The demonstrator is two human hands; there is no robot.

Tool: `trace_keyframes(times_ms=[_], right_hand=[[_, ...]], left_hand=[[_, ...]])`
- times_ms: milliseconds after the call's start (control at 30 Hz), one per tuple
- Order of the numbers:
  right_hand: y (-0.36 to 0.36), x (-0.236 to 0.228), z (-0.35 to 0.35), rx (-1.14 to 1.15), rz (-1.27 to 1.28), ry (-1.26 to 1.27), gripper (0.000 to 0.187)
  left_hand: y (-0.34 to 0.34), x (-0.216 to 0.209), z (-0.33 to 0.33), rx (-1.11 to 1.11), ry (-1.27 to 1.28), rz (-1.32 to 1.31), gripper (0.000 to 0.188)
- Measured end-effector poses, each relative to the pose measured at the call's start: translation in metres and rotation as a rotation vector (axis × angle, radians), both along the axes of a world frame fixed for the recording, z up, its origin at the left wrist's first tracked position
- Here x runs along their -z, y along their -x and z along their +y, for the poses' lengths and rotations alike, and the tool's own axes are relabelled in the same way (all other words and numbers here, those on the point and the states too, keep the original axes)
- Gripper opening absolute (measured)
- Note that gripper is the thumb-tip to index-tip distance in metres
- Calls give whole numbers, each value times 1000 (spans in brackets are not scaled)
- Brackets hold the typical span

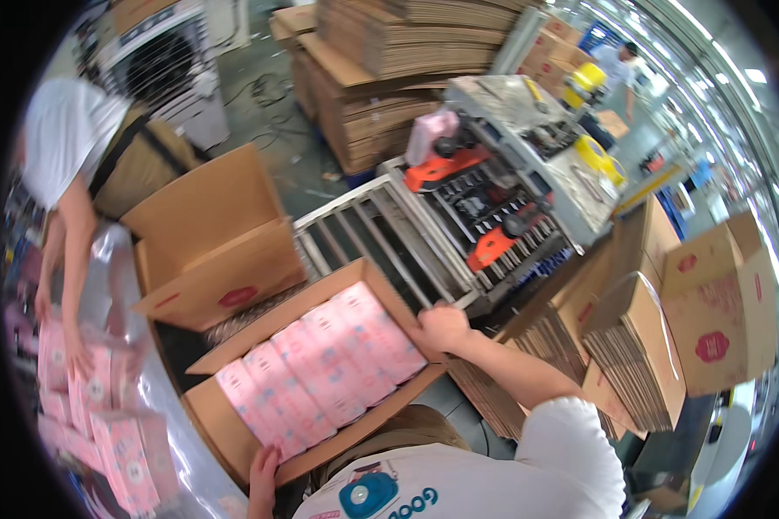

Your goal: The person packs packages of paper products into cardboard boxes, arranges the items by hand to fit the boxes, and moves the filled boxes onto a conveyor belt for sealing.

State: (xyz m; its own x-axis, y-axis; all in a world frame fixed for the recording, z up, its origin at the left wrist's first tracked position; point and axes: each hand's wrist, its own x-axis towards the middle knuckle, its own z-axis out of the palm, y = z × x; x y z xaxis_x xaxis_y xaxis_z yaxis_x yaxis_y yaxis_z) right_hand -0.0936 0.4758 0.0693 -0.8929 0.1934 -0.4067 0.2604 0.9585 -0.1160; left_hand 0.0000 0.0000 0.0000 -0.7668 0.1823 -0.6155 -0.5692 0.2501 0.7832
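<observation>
- As far as the contents show, the front box (215, 413), which sits before the wearer beside the roller track (363, 233), looks well filled, with pink packs (299, 381) side by side across most of it; whether another layer lies beneath cannot be seen.
- What seems left is the closing: its flaps stand open and no tape shows across it.
- Behind it, the back box (264, 268) also gapes open; its floor is hidden, so how full it is cannot be told.
- More loose packs (134, 458) lie on the left-hand table (182, 432), not boxed, with a co-worker's hand (80, 355) on them.
- At the front box, the wearer's right hand (444, 329) is curled closed around the right end of the rim; the left hand (264, 471) touches the near left corner, its grip too hidden to tell.
- Counted by size, one tall pile of flat cardboard (407, 52) stands at the back, and several bundles (627, 355) lean at the right, their number unclear.
- Open boxes: three, including the side box (723, 324) at far right.
- Packs: about five in the front box, seams being faint; at least five on the table.
- Yellow tape rolls (587, 78): at least two.
</observation>
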Motion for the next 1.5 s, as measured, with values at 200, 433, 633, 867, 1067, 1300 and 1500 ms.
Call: trace_keyframes(times_ms=[200, 433, 633, 867, 1067, 1300, 1500], right_hand=[[24, 22, 79, -83, 10, 102, 36], [-24, -3, 132, 40, -150, -30, 47], [-74, 48, 111, -468, -372, 487, 79], [28, -12, 79, -490, -461, 167, 74], [-21, 87, 91, 308, 84, -44, 126], [-14, 116, 115, 823, -80, 416, 82], [101, 79, 129, 444, 404, 80, 83]], left_hand=[[-16, -15, 74, -565, -607, -43, 35], [37, -9, 88, -368, 566, 504, 60], [67, 3, 166, 278, -11, 622, 68], [142, 12, 182, 904, 177, 442, 53], [259, -27, 172, -194, 219, 817, 31], [174, 217, 76, 48, 736, 897, 63], [135, 160, 212, -65, 907, 830, 87]])
